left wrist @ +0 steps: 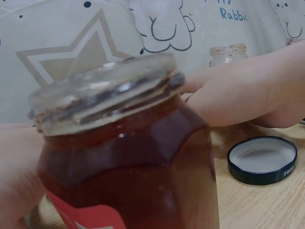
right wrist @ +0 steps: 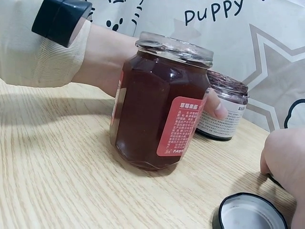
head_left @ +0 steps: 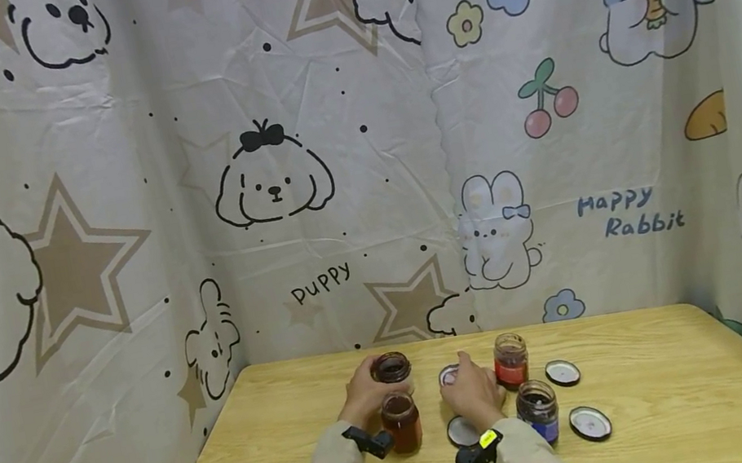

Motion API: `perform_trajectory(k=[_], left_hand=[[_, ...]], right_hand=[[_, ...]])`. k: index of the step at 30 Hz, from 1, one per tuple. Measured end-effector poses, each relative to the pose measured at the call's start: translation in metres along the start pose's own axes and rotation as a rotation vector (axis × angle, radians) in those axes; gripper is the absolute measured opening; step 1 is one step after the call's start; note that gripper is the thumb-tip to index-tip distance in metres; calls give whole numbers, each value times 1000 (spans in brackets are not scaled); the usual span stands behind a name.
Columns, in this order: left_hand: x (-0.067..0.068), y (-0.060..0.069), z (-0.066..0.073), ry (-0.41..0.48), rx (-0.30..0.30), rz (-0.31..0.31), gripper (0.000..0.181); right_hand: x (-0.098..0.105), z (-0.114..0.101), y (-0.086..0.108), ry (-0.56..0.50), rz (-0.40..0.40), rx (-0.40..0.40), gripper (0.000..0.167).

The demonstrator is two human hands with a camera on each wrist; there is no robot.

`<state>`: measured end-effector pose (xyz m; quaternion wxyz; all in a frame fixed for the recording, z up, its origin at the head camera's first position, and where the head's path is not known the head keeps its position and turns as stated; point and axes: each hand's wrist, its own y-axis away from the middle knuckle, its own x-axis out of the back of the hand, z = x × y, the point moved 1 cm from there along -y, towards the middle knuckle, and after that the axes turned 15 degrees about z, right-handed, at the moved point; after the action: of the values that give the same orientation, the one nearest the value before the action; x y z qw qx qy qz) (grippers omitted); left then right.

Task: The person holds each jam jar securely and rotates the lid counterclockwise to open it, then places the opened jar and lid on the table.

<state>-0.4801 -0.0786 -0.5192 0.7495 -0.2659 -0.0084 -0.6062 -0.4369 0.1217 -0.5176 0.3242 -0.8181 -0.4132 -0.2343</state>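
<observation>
My left hand [head_left: 364,395] grips an open jam jar [head_left: 392,368] with dark contents, its thumb across the white label [right wrist: 228,117]. Just in front stands a hexagonal jar of reddish-brown jam [head_left: 402,425] with a red label [right wrist: 180,126]; it hides part of that hand in the right wrist view. To the right, my right hand [head_left: 473,394] has its fingers on a jar lid [head_left: 447,375], pinching its edge; the fingers cover much of it. Another lid [head_left: 462,431], white inside facing up, lies on the table in front of this hand.
Right of my right hand stand an open red-labelled jar [head_left: 511,364] and an open blue-labelled jar [head_left: 538,410]. Two upturned lids lie beside them, one farther back [head_left: 563,372] and one nearer [head_left: 589,423]. A printed curtain [head_left: 370,223] surrounds the wooden table [head_left: 672,377].
</observation>
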Motion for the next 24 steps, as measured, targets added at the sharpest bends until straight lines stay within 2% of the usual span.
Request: perform_trajectory(k=[5, 13, 24], left_hand=[[1, 1, 0, -17, -11, 7, 71], [-1, 1, 0, -28, 42, 14, 73], [-4, -1, -5, -88, 11, 5, 78]], right_hand=[[2, -1, 1, 11, -22, 7, 73], [3, 0, 2, 19, -45, 38, 74], [2, 1, 0, 40, -51, 84, 65]])
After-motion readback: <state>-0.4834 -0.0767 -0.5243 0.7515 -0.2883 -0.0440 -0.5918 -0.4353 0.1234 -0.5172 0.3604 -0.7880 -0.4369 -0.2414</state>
